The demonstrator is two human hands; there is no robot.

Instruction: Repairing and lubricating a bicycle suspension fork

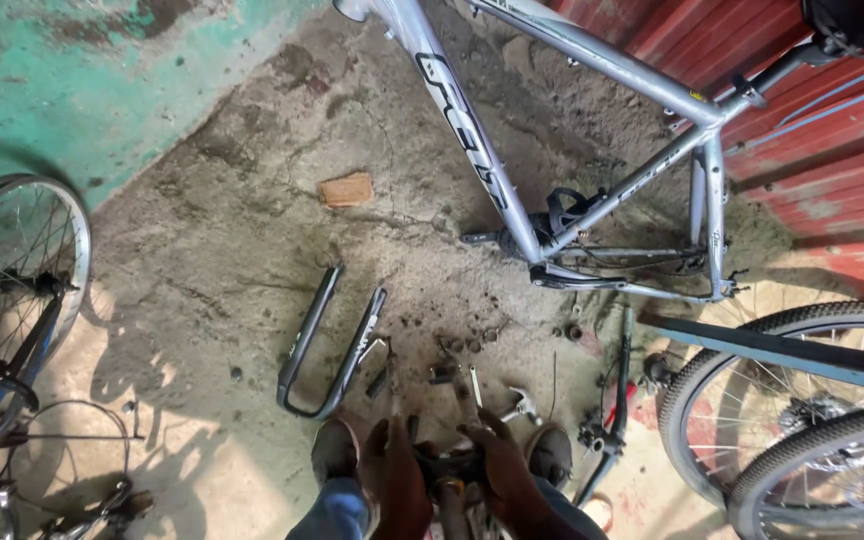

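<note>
both hands sit at the bottom edge of the view, between the person's two shoes. the left hand (pixel 394 478) is curled tight, its fingers wrapped on the left side of a dark part (pixel 448 466) held low between the knees. the right hand (pixel 505 475) is curled on the same part from the right, fingers folded over its top. neither hand is spread; both are closed on the part, which is too dark and too hidden to tell its kind. both wrists come up from the bottom edge, backs of the hands facing the camera, thumbs turned inward toward each other.

just ahead of the hands, small tools (pixel 472 385) and bits of hardware lie scattered on the dirt floor (pixel 252 250). a black fork (pixel 330 342) lies flat to the left of them, near the left shoe (pixel 335 448). the right shoe (pixel 550 452) sits just beside the right hand. a silver frame (pixel 512 190) stands upside down farther ahead, its crank end near the hardware. a wheel (pixel 12 270) stands at the left edge, and two tyres (pixel 782 400) close in on the right, with a blue bar (pixel 782 352) across them. a small brown block (pixel 346 189) lies well apart in the open middle of the floor, where bare ground is widest.
</note>
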